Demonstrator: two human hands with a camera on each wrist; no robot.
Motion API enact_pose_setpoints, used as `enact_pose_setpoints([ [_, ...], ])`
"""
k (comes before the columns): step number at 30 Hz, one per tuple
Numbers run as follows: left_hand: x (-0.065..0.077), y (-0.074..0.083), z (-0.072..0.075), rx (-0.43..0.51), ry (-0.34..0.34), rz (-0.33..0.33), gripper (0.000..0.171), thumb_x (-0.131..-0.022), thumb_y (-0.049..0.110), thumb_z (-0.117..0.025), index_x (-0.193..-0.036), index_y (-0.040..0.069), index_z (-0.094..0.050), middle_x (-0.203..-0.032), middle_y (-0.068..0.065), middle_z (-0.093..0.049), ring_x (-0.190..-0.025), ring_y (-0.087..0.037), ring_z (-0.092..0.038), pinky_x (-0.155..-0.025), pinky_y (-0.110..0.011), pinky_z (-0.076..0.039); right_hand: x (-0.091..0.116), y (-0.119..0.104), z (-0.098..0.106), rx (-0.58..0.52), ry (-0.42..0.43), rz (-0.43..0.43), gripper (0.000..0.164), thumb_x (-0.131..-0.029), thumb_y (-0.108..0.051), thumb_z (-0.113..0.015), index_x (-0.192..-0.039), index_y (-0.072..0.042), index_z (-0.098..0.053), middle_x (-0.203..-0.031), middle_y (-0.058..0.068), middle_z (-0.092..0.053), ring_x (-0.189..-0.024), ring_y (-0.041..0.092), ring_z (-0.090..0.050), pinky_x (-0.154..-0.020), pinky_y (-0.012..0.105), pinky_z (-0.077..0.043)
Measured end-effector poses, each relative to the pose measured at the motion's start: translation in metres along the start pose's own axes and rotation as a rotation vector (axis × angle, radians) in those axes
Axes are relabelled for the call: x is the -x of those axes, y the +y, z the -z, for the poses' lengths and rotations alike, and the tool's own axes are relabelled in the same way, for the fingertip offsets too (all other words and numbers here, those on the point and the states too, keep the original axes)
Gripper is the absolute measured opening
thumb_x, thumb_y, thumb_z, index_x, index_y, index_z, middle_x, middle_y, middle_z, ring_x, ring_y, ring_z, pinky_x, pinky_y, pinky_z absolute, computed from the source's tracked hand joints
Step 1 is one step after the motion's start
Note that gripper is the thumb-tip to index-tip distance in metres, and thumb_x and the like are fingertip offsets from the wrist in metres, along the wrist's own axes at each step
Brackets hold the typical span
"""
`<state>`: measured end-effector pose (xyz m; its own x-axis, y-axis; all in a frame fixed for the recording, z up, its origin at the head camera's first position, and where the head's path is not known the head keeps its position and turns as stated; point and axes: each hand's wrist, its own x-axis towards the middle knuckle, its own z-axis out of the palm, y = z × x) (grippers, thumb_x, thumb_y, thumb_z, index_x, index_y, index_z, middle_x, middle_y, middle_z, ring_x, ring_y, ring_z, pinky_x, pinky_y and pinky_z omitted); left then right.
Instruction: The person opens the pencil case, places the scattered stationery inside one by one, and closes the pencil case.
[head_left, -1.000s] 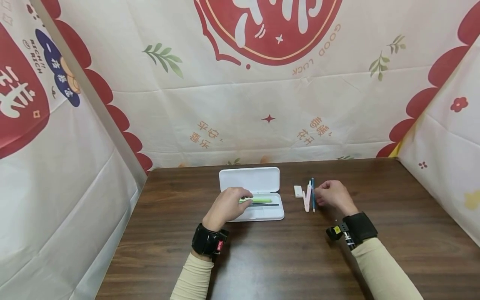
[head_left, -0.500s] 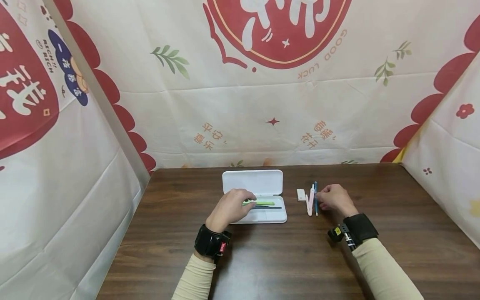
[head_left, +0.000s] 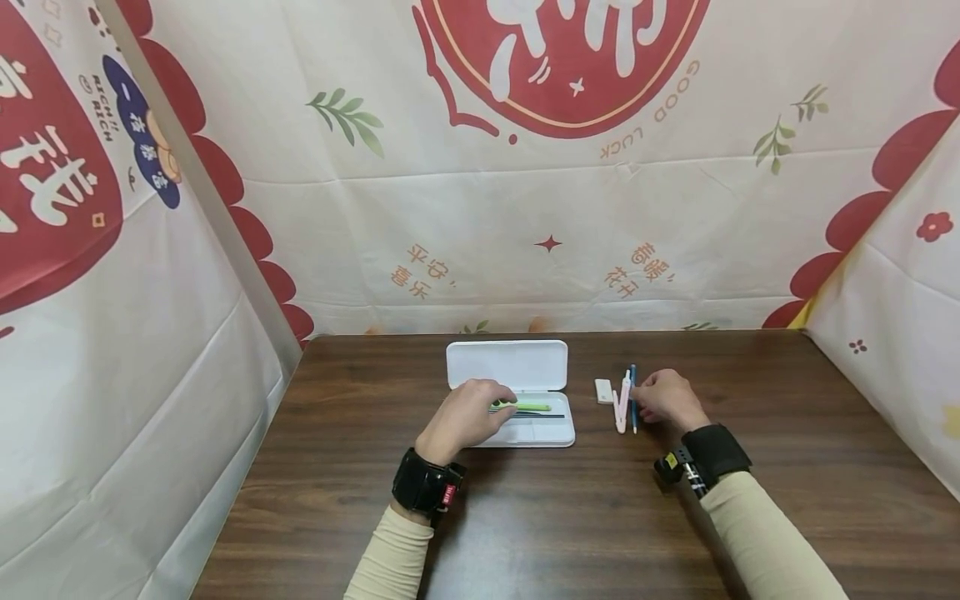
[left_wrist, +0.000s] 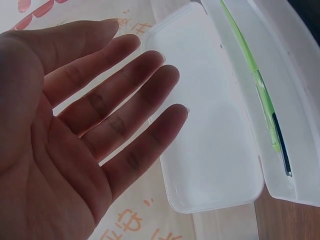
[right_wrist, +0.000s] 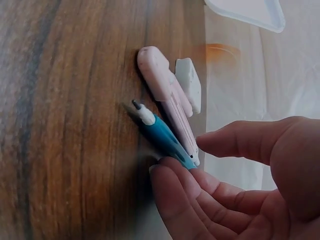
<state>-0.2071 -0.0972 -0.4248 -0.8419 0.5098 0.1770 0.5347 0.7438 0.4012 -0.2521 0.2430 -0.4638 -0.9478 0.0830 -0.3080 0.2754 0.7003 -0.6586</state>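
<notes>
My left hand (head_left: pixel 467 414) is held over the left part of an open white pencil case (head_left: pixel 551 432), its fingers spread in the left wrist view and holding nothing. A light green pen (left_wrist: pixel 265 107) and a thin dark stick (left_wrist: pixel 281 145) lie in the case's tray. To the right, my right hand (head_left: pixel 672 398) is at a blue pencil (right_wrist: pixel 167 142). Its fingertips are right beside the pencil's barrel, while the thumb stands apart from them. Left of the pencil lie a pale pink V-shaped compass (head_left: pixel 621 404) and a white eraser (head_left: pixel 603 391).
The case lid (head_left: pixel 507 364) stands raised at the back. Everything lies on a dark brown wooden table (head_left: pixel 540 525), with a printed cloth (head_left: pixel 480 208) hanging behind its far edge and more cloth at both sides.
My right fingers have come slightly closer to the blue pencil. The left hand stays over the case. The head view has shifted a little, so everything sits slightly lower and further right.
</notes>
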Motion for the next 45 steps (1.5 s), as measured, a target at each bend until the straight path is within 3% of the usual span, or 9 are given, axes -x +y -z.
enact_pose_setpoints([
  [21, 0.001, 0.002, 0.002, -0.014, -0.005, 0.001, 0.019, -0.094, 0.024, -0.068, -0.108, 0.014, -0.077, -0.107, 0.001, -0.074, -0.102, -0.013, -0.067, -0.088, -0.032, -0.053, -0.002, -0.002, -0.004, 0.084, 0.035, -0.027, 0.019, -0.089, -0.012, -0.064, -0.086, 0.007, -0.064, -0.068, 0.01, -0.062, -0.057, 0.016, -0.063, -0.055, 0.029, -0.056],
  [38, 0.001, 0.004, 0.001, -0.017, -0.009, 0.002, 0.019, -0.094, 0.023, -0.069, -0.107, 0.014, -0.077, -0.105, 0.002, -0.074, -0.097, -0.01, -0.067, -0.084, -0.031, -0.053, -0.002, 0.002, -0.005, 0.061, 0.019, -0.041, 0.023, -0.092, -0.016, -0.063, -0.086, 0.007, -0.064, -0.071, 0.012, -0.062, -0.06, 0.017, -0.064, -0.056, 0.03, -0.057],
  [45, 0.001, 0.003, 0.0, -0.01, -0.01, -0.003, 0.019, -0.094, 0.022, -0.068, -0.108, 0.014, -0.077, -0.105, 0.002, -0.074, -0.098, -0.011, -0.067, -0.086, -0.031, -0.053, 0.007, 0.001, 0.0, 0.033, 0.033, 0.011, 0.025, -0.093, -0.018, -0.063, -0.088, 0.006, -0.068, -0.072, 0.01, -0.064, -0.063, 0.017, -0.064, -0.06, 0.032, -0.057],
])
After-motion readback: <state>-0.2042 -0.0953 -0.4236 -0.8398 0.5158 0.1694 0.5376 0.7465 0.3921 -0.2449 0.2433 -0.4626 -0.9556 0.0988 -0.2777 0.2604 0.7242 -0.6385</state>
